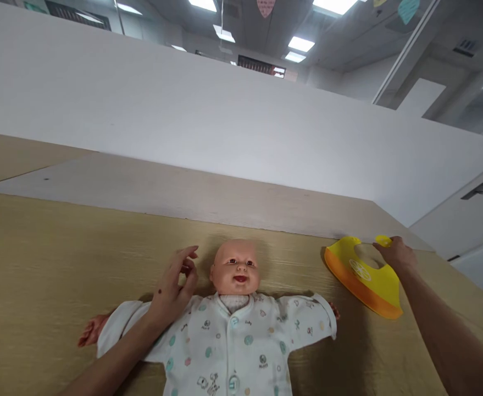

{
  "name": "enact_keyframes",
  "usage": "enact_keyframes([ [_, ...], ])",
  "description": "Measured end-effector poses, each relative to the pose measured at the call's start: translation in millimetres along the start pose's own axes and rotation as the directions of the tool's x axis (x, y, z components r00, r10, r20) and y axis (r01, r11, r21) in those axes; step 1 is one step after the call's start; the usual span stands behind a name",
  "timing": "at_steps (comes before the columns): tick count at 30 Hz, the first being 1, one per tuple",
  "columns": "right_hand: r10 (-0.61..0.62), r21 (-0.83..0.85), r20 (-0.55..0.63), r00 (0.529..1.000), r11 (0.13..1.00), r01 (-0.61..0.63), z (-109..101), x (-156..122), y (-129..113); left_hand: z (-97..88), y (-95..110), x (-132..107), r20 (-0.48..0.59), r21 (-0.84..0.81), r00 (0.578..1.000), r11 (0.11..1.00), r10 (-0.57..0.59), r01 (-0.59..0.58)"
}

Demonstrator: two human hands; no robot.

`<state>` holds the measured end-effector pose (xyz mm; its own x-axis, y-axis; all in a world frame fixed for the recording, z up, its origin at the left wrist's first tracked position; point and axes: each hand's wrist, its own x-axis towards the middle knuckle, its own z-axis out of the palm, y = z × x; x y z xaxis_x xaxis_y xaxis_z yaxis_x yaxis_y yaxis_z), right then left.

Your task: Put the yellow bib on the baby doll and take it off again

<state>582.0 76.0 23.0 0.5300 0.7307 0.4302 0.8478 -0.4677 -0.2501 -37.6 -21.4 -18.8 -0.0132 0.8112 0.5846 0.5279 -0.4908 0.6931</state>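
- We see a doll (233,335) on its back on the tabletop (51,264), midway along the near edge, head toward the far edge and arms spread wide.
- It wears a white shirt printed with small coloured figures.
- Our left hand (171,294) rests on the doll's shoulder, just beside the head. The fingers are loosely bent and spread, gripping nothing.
- Our right hand (394,254) is closed on the neck strap of a bib (367,280), yellow with an orange rim.
- The bib lies toward the right edge of the tabletop, near the far corner and apart from the doll's outstretched arm.
- A plain white partition (183,115) stands behind the far edge, with ceiling lights above it.
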Motion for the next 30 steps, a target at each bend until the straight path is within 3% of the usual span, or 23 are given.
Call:
enact_keyframes([
  [3, 0.082, 0.057, 0.002, 0.997, 0.995, -0.082, -1, 0, 5, 0.2, -1, 0, 0.010, 0.021, 1.000, 1.000, -0.013, 0.013],
  [6, 0.103, 0.095, -0.098, 0.990, 0.991, -0.094, 4, -2, 5, 1.1, -3, 0, 0.022, 0.029, 0.999, 0.999, -0.024, 0.023],
  [11, 0.142, 0.000, -0.117, 0.983, 0.990, -0.143, 16, -5, -1, 1.2, -2, 1, 0.009, 0.038, 1.000, 0.999, -0.009, 0.008],
  [13, 0.098, -0.021, -0.138, 0.986, 0.995, -0.102, 17, -6, -1, 0.7, -1, 2, 0.002, 0.044, 1.000, 0.999, -0.001, 0.001],
  [18, -0.129, -0.018, -0.206, 0.970, 0.992, 0.128, 25, -19, -5, -0.4, 0, 1, 0.018, 0.051, 1.000, 0.999, 0.005, -0.006],
  [23, -0.282, 0.118, -0.149, 0.948, 0.947, 0.300, 44, -69, -51, -0.6, 0, 1, 0.025, 0.046, 1.000, 0.999, -0.005, 0.004],
  [25, -0.396, 0.204, -0.130, 0.909, 0.887, 0.415, 44, -99, -77, -0.4, 1, 0, 0.011, 0.033, 1.000, 0.999, 0.002, -0.002],
  [27, -0.583, 0.260, -0.096, 0.807, 0.768, 0.585, 34, -128, -101, 0.2, 0, -1, -0.009, 0.015, 1.000, 1.000, 0.012, -0.011],
  [30, -0.725, 0.277, -0.118, 0.679, 0.632, 0.723, 7, -166, -127, 0.1, -4, -4, -0.028, -0.001, 0.999, 0.999, 0.046, -0.046],
])
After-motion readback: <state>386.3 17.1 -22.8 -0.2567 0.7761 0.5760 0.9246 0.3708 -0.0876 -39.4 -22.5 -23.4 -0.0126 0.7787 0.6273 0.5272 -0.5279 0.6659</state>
